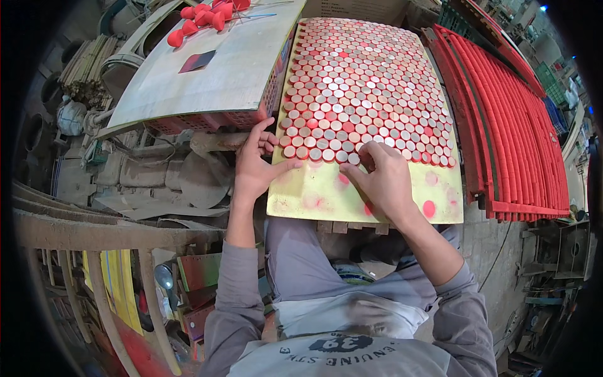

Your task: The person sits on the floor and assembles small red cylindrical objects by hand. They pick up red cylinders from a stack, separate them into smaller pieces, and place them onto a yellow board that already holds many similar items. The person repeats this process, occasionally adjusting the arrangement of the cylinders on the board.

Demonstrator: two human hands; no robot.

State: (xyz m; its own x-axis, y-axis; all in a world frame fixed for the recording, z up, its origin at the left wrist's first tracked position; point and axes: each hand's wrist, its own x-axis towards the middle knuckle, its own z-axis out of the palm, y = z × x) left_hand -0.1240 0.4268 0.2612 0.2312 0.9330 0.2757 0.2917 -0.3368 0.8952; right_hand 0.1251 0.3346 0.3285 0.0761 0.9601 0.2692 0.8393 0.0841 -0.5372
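A pale yellow board (295, 198) lies before me, its far part packed with rows of small red-sided discs (370, 81) with light, woody-looking tops. My right hand (386, 176) is at the nearest row, thumb and curled fingers closed around one small disc (353, 158); the fingers partly hide their contact with it. At the board's left edge is my left hand (254, 163). Its thumb stretches along the board just below the first discs, while the other fingers bend up by the edge, apart from the thumb and with nothing between them.
To the left, a whitish panel (220, 94) rests on a red crate (188, 122) and bears several red rounded pieces (204, 16) and a dark square (197, 61). Stacked red slatted panels (515, 125) stand at the right. A wooden railing (113, 229) runs along the lower left.
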